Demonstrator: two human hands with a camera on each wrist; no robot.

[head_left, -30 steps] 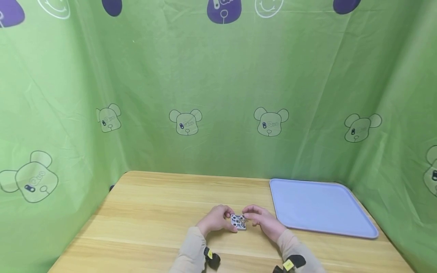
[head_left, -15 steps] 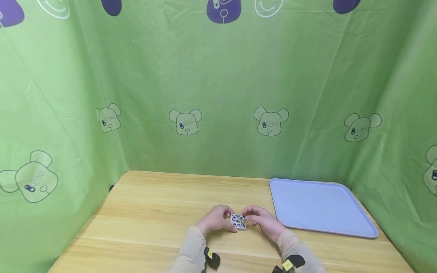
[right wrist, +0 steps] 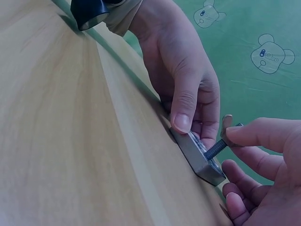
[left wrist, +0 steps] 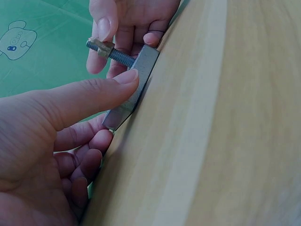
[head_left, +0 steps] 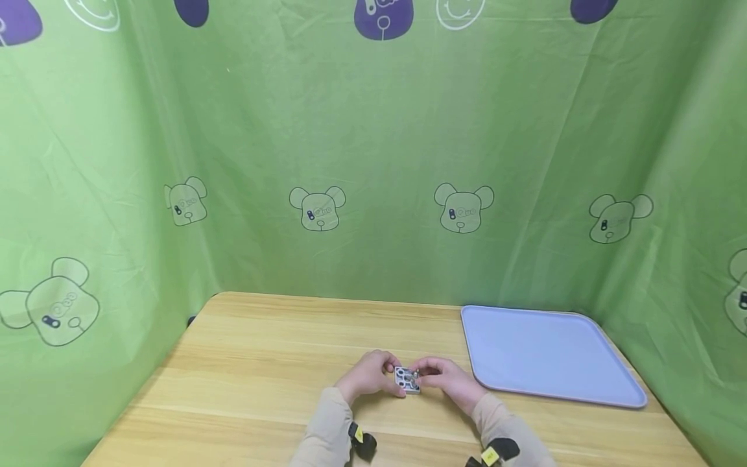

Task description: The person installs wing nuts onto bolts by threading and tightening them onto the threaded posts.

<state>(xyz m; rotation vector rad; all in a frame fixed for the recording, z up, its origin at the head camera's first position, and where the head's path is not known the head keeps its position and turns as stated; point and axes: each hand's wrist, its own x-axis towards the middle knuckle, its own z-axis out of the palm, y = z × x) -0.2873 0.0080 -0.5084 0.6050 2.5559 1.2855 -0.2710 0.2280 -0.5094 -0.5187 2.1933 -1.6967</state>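
The table (head_left: 262,363), topped in pale wood-look grain running from side to side, is enclosed behind and at both sides by hanging green cloth (head_left: 373,130), marked with soft creases and upright folds. Above the table's back edge, a row of outlined bear heads (head_left: 463,213) is printed across the cloth, with purple shapes (head_left: 383,16) and white smiling faces (head_left: 460,11) set higher up. The cloth to the left of the table is lit more brightly than that behind it, where the green is deepened by shade.
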